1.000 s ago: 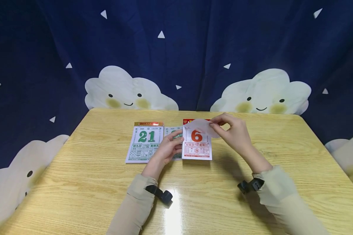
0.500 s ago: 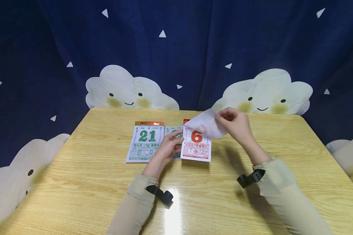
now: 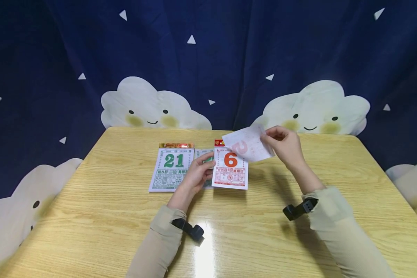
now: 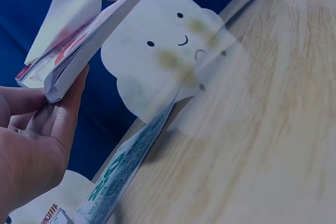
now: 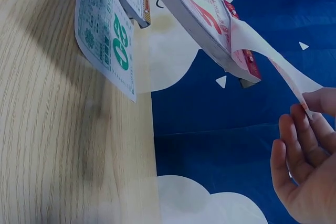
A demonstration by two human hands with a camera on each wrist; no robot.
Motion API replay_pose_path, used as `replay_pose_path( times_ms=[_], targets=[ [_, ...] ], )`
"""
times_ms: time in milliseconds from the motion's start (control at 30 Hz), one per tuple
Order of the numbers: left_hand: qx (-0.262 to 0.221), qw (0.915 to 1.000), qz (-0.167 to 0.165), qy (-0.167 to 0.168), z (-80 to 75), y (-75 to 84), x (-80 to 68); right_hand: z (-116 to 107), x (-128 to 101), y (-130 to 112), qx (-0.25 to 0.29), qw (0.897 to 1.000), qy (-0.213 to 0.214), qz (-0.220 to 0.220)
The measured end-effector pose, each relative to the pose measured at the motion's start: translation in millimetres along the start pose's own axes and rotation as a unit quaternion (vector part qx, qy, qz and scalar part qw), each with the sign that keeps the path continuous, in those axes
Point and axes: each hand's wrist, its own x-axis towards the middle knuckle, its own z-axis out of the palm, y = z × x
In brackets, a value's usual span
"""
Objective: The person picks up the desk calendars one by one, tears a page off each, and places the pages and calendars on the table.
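**A:** Head view first: where is the sheet?

**B:** The torn sheet (image 3: 249, 147) is in the air, over the far right corner of the red calendar pad (image 3: 230, 170). This pad shows a red 6 and its near edge lies towards the person. The right hand (image 3: 285, 146) pinches the right edge of the sheet between thumb and fingertips. In the right wrist view the sheet (image 5: 273, 59) seems to hang from the red binding at the top of the pad (image 5: 210, 30); I cannot tell if it is completely free.

**A:** And the other hand?

**B:** The left hand (image 3: 197, 173) grips the left edge of the red pad with curled fingers. The left wrist view shows that this side of the pad (image 4: 84, 51) is lifted from the table, with the thumb (image 4: 68, 114) below it.

**A:** Which way does the sheet lie from the hands?

**B:** Its long axis goes left to right, slightly tilted. It is to the right of the left hand and farther away, so the right hand is clearly the nearer one.

**A:** What is around?

**B:** A loose green sheet (image 3: 204, 154) lies just left of the red pad, partly under the left hand. Beside it is a green calendar pad (image 3: 172, 168) with 21. All lies on a wooden table (image 3: 107, 224), shiny near the person. Behind it hangs a dark blue curtain (image 3: 208, 58) with smiling clouds.
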Motion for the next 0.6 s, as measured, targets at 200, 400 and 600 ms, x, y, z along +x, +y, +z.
replay_pose_path(
  times_ms=[200,400,600],
  targets=[
    [-0.003,1.0,0.001,0.0,-0.8,0.2,0.0,-1.6,0.8,-1.0,-0.007,1.0,-0.005,0.0],
    [0.011,0.9999,0.002,0.001,0.1,-0.9,0.0,-4.2,1.1,-0.2,-0.02,1.0,-0.003,0.003],
    [0.026,0.9995,-0.008,0.014,-3.3,-1.1,0.5,-12.5,3.5,3.3,-0.007,1.0,0.017,0.026]
  ],
)
